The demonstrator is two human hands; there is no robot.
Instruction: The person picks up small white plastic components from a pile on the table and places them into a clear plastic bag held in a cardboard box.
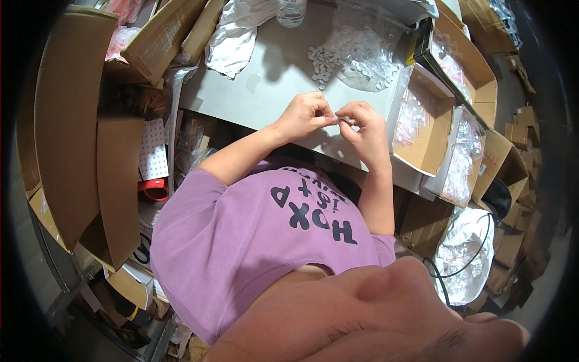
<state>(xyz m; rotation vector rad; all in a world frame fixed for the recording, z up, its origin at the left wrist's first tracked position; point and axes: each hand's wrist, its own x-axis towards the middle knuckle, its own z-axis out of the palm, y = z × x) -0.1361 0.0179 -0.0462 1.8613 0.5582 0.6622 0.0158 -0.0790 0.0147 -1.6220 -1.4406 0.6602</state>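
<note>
My left hand [309, 116] and my right hand [367, 131] meet over the near edge of the pale table [265, 90]. Thumb and fingers of both are pinched together on a small clear plastic piece [338, 119], mostly hidden by the fingertips; it looks like a little bag, but its exact kind is hard to make out. Beyond the hands, many small white round discs [322, 60] lie loose in a heap. More of them spill from a large clear plastic bag [368, 69] beside the heap.
To the right, an open cardboard box [443, 136] holds small clear packets, with another packet-filled box [461, 160] alongside. White cloth [232, 45] and a clear bottle [291, 12] occupy the table's far side. Tall cardboard boxes [69, 120] crowd the left. A white sack [464, 259] stands lower right.
</note>
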